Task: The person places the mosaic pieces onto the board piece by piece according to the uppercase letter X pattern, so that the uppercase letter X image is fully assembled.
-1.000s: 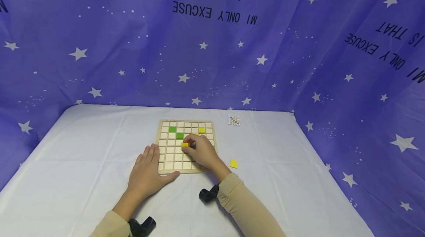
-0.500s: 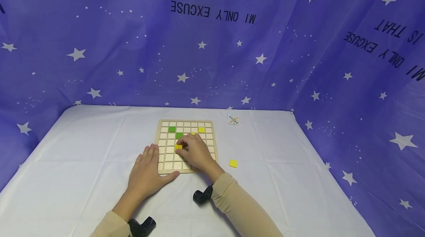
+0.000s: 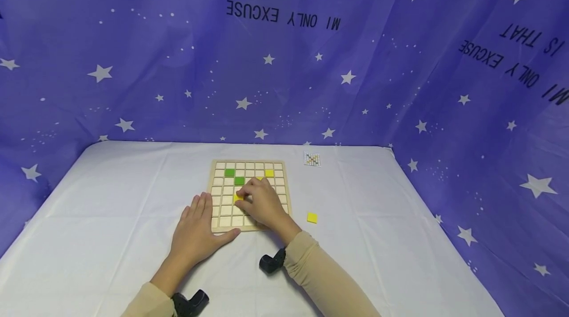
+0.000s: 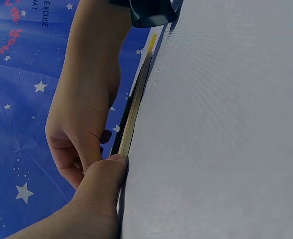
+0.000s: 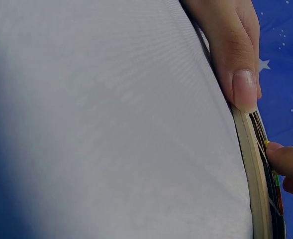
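A wooden grid board (image 3: 225, 211) lies on the white cloth. My left hand (image 3: 193, 228) rests along its left edge with straight fingers, the thumb on the near rim. Over the middle of the board, my right hand (image 3: 265, 203) pinches a yellow square tile (image 3: 237, 199) between thumb and fingers, at a grid cell. Whether the tile sits fully in the cell cannot be told. Two green tiles (image 3: 239, 180) lie diagonally in the upper left cells, and a yellow tile (image 3: 269, 173) in the upper right. Another yellow one is mostly hidden behind the right hand.
A loose yellow tile (image 3: 312, 217) lies on the cloth right of the board. Beyond it, near the back edge, is a small printed grid card (image 3: 312, 159). Dark wrist cameras (image 3: 272, 261) hang at both cuffs. A purple star-patterned curtain (image 3: 284, 85) surrounds the table.
My right hand has moved left across the board with the yellow tile, then stayed nearly still over the last half second. The left hand has not moved.
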A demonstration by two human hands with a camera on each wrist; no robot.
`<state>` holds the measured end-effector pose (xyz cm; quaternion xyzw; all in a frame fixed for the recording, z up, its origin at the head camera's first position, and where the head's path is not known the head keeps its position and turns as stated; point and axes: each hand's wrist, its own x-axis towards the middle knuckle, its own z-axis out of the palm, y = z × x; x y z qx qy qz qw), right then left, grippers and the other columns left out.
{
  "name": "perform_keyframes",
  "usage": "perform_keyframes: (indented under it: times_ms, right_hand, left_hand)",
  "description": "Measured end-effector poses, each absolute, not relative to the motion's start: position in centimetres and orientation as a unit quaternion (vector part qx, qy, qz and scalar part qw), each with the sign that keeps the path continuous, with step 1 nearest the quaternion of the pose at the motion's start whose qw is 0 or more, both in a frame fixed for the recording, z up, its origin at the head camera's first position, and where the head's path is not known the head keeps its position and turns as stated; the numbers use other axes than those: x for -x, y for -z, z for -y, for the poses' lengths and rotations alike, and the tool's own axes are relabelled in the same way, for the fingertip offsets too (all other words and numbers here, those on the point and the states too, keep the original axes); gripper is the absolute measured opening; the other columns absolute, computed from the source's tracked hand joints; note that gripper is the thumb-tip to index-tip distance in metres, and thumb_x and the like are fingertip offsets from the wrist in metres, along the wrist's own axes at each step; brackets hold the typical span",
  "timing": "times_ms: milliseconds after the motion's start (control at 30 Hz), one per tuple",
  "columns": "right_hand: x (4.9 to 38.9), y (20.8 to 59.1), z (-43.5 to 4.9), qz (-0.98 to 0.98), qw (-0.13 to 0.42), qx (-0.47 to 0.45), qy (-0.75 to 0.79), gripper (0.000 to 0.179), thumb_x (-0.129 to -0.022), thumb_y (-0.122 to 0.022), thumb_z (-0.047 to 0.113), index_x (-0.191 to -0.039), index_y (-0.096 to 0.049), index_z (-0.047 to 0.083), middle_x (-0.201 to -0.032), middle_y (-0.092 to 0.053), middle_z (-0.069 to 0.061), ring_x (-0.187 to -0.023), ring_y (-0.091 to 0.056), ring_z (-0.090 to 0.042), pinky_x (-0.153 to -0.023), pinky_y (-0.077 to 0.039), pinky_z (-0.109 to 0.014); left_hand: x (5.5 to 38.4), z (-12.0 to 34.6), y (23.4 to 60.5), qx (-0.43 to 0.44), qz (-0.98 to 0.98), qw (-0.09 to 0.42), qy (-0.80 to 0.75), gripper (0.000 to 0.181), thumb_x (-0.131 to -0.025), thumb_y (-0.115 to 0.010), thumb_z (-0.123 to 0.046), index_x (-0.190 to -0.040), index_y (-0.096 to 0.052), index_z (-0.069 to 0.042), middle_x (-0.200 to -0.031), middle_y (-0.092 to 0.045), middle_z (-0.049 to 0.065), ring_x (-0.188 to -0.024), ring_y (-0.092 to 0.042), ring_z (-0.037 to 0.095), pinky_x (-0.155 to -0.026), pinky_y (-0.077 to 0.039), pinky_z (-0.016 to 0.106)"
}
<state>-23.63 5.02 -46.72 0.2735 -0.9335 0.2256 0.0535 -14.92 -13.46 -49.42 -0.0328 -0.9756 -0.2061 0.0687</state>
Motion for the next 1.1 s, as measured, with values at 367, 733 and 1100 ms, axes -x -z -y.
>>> perform_keyframes:
  times_ms: [367, 733, 1100]
  right_hand:
    - [23.1, 46.4, -5.8, 0.934, 0.044, -0.285, -0.213, 0.018, -0.093, -0.069, 0.038, -0.104, -0.077, 0.026, -0.106, -0.065, 0.012, -0.089, -0.048, -0.008, -0.072, -0.042, -0.019]
    - [22.5, 44.4, -11.5, 0.929, -0.024, -0.244, -0.277, 0.029, -0.095, -0.068, 0.031, -0.121, -0.069, 0.019, -0.093, -0.062, 0.011, -0.083, -0.055, -0.009, -0.077, -0.048, -0.027]
    - [21.3, 45.6, -18.6, 0.943, -0.009, -0.187, -0.275, 0.034, -0.089, -0.075, 0.027, -0.121, -0.068, 0.018, -0.094, -0.062, 0.007, -0.08, -0.053, -0.009, -0.074, -0.046, -0.028]
  left_hand:
    - [14.8, 13.4, 49.7, 0.03, 0.975, 0.068, 0.21, 0.129, -0.074, -0.058, -0.083, -0.153, -0.02, 0.011, -0.16, -0.024, 0.03, -0.15, -0.02, 0.045, -0.121, -0.019, 0.059]
    - [14.8, 13.2, 49.5, 0.029, 0.974, 0.062, 0.214, 0.129, -0.074, -0.061, -0.081, -0.153, -0.019, 0.011, -0.161, -0.022, 0.029, -0.15, -0.019, 0.045, -0.122, -0.018, 0.059]
    - [15.0, 13.4, 49.6, 0.031, 0.974, 0.065, 0.216, 0.129, -0.074, -0.06, -0.082, -0.153, -0.018, 0.011, -0.161, -0.021, 0.029, -0.15, -0.019, 0.046, -0.122, -0.018, 0.059]
